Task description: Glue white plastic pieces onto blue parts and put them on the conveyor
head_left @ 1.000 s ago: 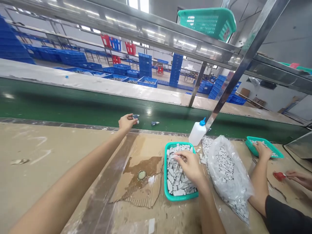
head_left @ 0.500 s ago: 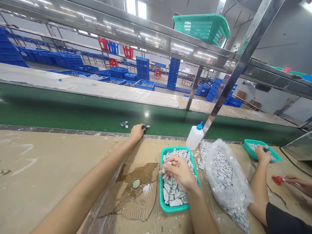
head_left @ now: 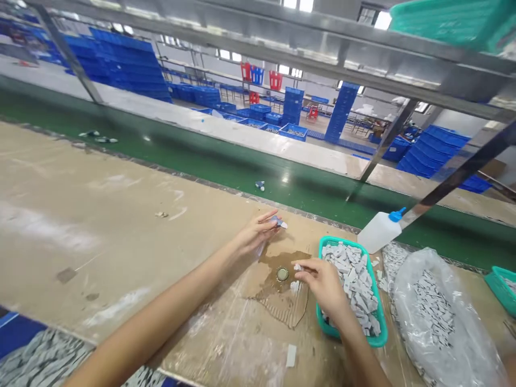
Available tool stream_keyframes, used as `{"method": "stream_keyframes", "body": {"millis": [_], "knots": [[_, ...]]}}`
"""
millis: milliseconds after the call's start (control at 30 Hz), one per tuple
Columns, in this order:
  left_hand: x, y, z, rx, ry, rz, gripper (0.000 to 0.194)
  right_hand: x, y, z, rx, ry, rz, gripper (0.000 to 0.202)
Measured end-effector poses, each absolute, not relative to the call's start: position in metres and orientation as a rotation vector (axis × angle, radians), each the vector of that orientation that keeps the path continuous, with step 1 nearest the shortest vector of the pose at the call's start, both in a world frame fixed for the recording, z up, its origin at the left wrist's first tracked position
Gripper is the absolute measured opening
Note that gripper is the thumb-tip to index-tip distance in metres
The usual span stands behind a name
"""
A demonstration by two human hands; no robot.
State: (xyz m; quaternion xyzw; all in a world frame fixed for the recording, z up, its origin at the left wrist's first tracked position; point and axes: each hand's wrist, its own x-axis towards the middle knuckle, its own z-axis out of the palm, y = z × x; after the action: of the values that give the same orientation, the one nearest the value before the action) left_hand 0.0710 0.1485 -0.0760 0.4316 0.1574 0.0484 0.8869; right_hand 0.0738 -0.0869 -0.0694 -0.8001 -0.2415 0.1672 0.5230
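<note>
My left hand [head_left: 256, 234] hovers over the cardboard-covered bench and pinches a small dark part with a white tip [head_left: 279, 222] between its fingertips. My right hand [head_left: 322, 283] pinches a small grey-white piece [head_left: 297, 267] just left of a teal tray [head_left: 324, 328] full of similar grey-white pieces. A small round metal cap [head_left: 282, 274] lies on a brown stained patch of cardboard between the two hands.
A white squeeze bottle with a blue cap [head_left: 379, 231] stands behind the tray. A clear bag of grey pieces [head_left: 439, 317] lies to the right, with another teal tray [head_left: 502, 290] beyond it. A green conveyor belt [head_left: 226, 166] carries one small part [head_left: 260, 185]. A steel shelf frame runs overhead.
My left hand drew back from the belt edge with a small part. My right hand lifted a piece out of the tray toward the left. The camera swung left and the co-worker left the view.
</note>
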Motion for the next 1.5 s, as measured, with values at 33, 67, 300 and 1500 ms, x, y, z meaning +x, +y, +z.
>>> {"method": "stream_keyframes", "body": {"millis": [33,67,300,1500], "knots": [[0.063,0.150,-0.076,0.863,0.341,0.094,0.047,0.072,-0.082,-0.072,-1.981,-0.631,0.383,0.032],[0.056,0.151,-0.075,0.839,0.351,0.090,0.049,0.071,-0.077,-0.074,-2.042,-0.676,0.360,0.037],[0.038,0.166,-0.072,0.871,0.309,0.193,0.054,0.054,-0.069,-0.086,-2.234,-0.720,0.213,0.040],[0.037,0.180,-0.075,0.808,0.216,0.257,0.028,0.041,-0.070,-0.086,-2.527,-1.325,-0.235,0.032]]}}
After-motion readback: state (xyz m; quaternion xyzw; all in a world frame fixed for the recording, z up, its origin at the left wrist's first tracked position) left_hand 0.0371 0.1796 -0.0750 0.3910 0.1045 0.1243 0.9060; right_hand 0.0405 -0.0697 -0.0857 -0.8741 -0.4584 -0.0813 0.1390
